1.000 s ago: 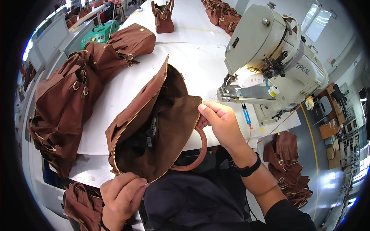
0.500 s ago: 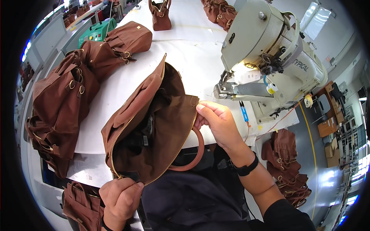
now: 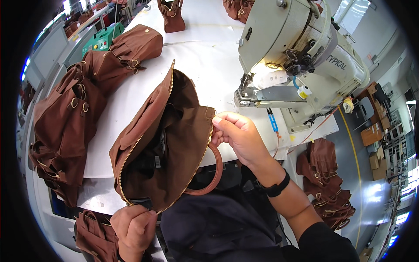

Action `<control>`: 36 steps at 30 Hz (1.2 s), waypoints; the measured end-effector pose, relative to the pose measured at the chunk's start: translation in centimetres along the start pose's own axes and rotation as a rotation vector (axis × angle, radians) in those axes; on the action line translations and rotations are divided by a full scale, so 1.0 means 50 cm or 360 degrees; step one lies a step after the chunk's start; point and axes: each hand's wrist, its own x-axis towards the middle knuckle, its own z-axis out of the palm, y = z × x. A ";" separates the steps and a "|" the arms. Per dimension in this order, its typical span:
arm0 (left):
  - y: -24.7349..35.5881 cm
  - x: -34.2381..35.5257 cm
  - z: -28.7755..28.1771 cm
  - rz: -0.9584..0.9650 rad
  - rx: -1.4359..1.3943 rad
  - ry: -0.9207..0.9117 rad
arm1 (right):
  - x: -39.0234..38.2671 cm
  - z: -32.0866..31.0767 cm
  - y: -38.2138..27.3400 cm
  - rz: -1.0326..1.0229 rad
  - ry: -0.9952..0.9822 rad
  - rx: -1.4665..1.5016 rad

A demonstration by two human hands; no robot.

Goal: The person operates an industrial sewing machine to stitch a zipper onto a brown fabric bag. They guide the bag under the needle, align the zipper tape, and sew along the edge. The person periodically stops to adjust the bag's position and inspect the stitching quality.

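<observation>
A brown handbag (image 3: 181,161) gapes wide in front of me, its gold zipper parted and its brown lining showing. My left hand (image 3: 134,229) pinches the bag's near edge beside the lower end of the zipper. At the opposite rim, my right hand (image 3: 238,133) grips the zipper edge between thumb and fingers. A rounded reddish-brown handle (image 3: 217,172) hangs from the bag just below my right hand. Inside, a small pale label (image 3: 157,162) shows against the lining. The depth of the bag is dark and partly hidden.
A sewing machine (image 3: 297,56) stands at the right on the white table (image 3: 205,61), with blue thread snips (image 3: 273,120) near it. Brown bags (image 3: 72,126) are piled along the left. More bags (image 3: 325,183) hang at the lower right; another bag (image 3: 173,17) stands at the back.
The bag and both hands have shifted slightly left in the picture, as has most of the scene. Both hands keep their hold on the bag's zipper edges.
</observation>
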 end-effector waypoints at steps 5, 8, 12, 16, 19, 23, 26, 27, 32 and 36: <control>0.000 -0.010 -0.008 -0.0047 0.0060 0.0030 | 0.005 0.012 0.006 0.0002 0.0024 -0.0081; -0.004 0.001 -0.001 -0.0001 0.0049 0.0052 | 0.000 0.006 0.002 -0.0076 0.0100 -0.0150; -0.012 -0.021 0.000 -0.0036 0.0064 0.0066 | -0.002 0.002 0.001 -0.0097 0.0050 -0.0136; -0.004 -0.018 -0.015 -0.0217 0.0265 0.0012 | -0.003 0.020 -0.007 -0.0004 0.0064 -0.0091; -0.006 0.045 -0.002 -0.0473 0.0193 0.0000 | 0.015 0.027 -0.006 0.0046 0.0068 -0.0036; -0.050 0.107 -0.008 -0.0530 0.0066 -0.0228 | 0.017 0.058 -0.041 -0.0001 -0.0169 0.0180; -0.107 0.140 -0.042 -0.0914 -0.0181 -0.0488 | -0.004 0.022 -0.040 -0.0037 -0.0205 -0.0302; -0.097 0.171 -0.047 -0.1083 -0.0290 -0.0528 | -0.016 -0.011 -0.027 0.0004 -0.0191 -0.0444; -0.110 0.194 0.000 -0.0701 -0.0332 -0.0354 | -0.043 -0.193 0.093 0.0136 -0.0012 -0.0762; -0.154 0.271 0.045 -0.0768 -0.0407 -0.0278 | -0.063 -0.205 0.124 0.0093 0.0146 -0.0590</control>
